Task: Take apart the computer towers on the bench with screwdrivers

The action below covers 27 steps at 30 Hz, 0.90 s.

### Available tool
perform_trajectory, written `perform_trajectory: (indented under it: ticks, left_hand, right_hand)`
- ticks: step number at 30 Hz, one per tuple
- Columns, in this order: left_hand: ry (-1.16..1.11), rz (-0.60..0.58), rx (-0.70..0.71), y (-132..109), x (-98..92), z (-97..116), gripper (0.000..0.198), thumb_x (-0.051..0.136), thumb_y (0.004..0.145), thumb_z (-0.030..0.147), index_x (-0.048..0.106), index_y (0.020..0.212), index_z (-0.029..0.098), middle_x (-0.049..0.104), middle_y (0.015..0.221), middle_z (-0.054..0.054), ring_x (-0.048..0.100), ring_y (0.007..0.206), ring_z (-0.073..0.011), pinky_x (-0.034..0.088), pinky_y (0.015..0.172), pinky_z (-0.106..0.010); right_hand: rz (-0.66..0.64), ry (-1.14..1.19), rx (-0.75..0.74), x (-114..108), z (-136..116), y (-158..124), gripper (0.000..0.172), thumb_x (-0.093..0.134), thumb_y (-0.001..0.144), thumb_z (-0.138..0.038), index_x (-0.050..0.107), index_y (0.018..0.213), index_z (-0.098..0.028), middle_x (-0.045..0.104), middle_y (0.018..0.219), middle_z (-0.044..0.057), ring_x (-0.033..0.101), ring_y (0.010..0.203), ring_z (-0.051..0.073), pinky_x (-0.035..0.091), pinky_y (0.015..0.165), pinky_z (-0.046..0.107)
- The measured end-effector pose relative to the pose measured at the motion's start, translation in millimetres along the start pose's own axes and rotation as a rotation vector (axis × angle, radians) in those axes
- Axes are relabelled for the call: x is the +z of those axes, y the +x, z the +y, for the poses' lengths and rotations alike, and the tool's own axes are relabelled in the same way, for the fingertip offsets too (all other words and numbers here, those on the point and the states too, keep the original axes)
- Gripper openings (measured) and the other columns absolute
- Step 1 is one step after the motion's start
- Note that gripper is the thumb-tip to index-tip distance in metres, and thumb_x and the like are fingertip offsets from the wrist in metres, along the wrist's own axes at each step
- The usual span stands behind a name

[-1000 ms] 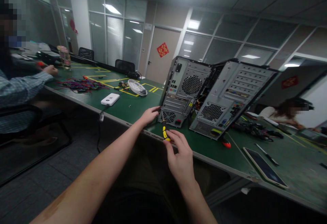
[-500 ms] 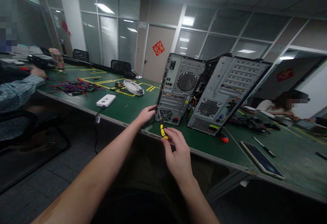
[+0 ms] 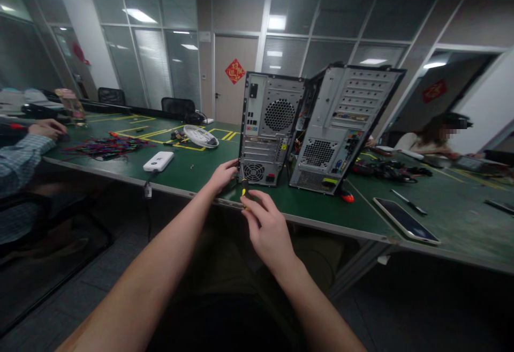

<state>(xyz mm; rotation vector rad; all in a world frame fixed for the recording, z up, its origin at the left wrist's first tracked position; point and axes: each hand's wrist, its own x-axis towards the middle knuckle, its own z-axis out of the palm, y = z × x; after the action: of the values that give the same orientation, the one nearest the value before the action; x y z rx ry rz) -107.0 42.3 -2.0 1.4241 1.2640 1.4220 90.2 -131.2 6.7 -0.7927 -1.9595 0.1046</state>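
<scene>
Two computer towers stand upright side by side on the green table, backs facing me: the left tower (image 3: 267,127) and the right tower (image 3: 331,127). My right hand (image 3: 267,226) grips a yellow and black screwdriver (image 3: 243,187) by its handle, fingers bent round its near end. The shaft points up at the lower left corner of the left tower, beside the round fan grille; its tip is too small to make out. Against that tower's lower left edge rests my left hand (image 3: 223,176), its fingertips partly hidden behind the case.
To the left lie a white power bank (image 3: 158,162) with a cable, coloured wires (image 3: 106,147) and a white round grille (image 3: 201,136). A phone (image 3: 405,221), a pen-like tool (image 3: 408,202) and black cables (image 3: 385,171) are right. People sit at both sides.
The camera view has turned, so the scene sits further left and slightly higher. My right hand now covers more of the screwdriver's handle. My left hand stays at the tower's edge.
</scene>
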Motion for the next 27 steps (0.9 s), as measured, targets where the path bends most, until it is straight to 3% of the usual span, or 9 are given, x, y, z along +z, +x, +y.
perform_trajectory:
  ticks: [6,14,21,27]
  left_hand:
    - [-0.011,0.016,0.0,2.0,-0.1,-2.5,0.069,0.061,0.072,0.018,0.07,0.141,0.022,0.068,0.146,-0.008,0.066,0.117,-0.0231,0.055,0.077,-0.026]
    - [0.011,0.022,-0.008,3.5,0.7,-4.4,0.067,0.06,0.075,0.019,0.069,0.142,0.021,0.068,0.146,-0.008,0.068,0.115,-0.0215,0.055,0.076,-0.024]
    - [-0.007,0.028,-0.006,2.5,0.6,-3.7,0.067,0.062,0.073,0.019,0.071,0.14,0.022,0.069,0.145,-0.009,0.068,0.114,-0.0222,0.055,0.076,-0.026]
    - [-0.006,0.021,-0.015,0.7,0.2,-0.9,0.068,0.062,0.073,0.019,0.07,0.14,0.022,0.07,0.142,-0.009,0.068,0.114,-0.0218,0.055,0.078,-0.026]
  right_hand:
    - [0.053,0.007,0.039,2.0,-0.1,0.5,0.021,0.071,0.098,-0.023,0.076,0.118,-0.02,0.07,0.117,0.012,0.073,0.104,0.025,0.062,0.095,0.037]
    - [0.057,-0.017,-0.027,1.4,1.9,-0.5,0.029,0.061,0.101,-0.014,0.076,0.125,-0.024,0.07,0.129,0.012,0.069,0.117,0.026,0.059,0.105,0.042]
    - [0.079,0.049,0.067,3.1,-0.3,1.0,0.022,0.069,0.098,-0.02,0.076,0.119,-0.021,0.07,0.12,0.012,0.072,0.108,0.025,0.062,0.098,0.038]
    - [0.029,0.036,0.033,-2.1,-2.4,0.3,0.031,0.058,0.099,-0.011,0.077,0.121,-0.024,0.069,0.134,0.012,0.07,0.123,0.025,0.058,0.109,0.042]
